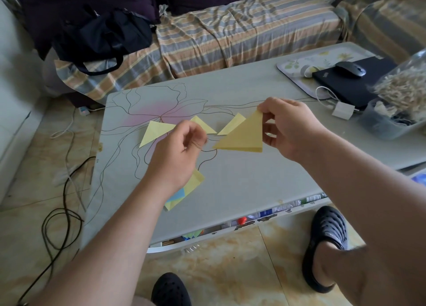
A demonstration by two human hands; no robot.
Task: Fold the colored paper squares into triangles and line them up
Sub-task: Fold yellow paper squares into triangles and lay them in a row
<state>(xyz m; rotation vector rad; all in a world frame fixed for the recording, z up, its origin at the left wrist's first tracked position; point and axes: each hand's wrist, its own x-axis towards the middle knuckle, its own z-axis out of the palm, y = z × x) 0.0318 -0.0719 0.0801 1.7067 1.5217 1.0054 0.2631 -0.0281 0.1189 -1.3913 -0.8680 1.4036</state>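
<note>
- Above the grey table with a pink flower drawn on it (253,179), the right hand (291,128) pinches a freshly folded, deeper-yellow paper triangle (244,137) by its top corner, thumb and fingers closed on the paper, holding it clear of the surface.
- Just left of it, the left hand (179,151) hangs with fingers loosely curled and nothing between them that I can see; it touches no paper.
- Behind the hands, three pale-yellow folded paper triangles lie on the table in a rough row: one to the left (155,131), a middle one (204,124) partly hidden by the left hand, and one to the right (231,127), tucked just behind the held triangle.
- Nearer the front edge, a small stack of unfolded paper squares, yellow with a blue one showing (187,190), waits under the left forearm.
- My reading: three triangles are done and laid down, a fourth is folded but not yet placed, and the likely spot for it is the right end of the row.
- How many squares remain in the stack I cannot tell, but at least a few still need folding, so the job looks roughly midway.
</note>
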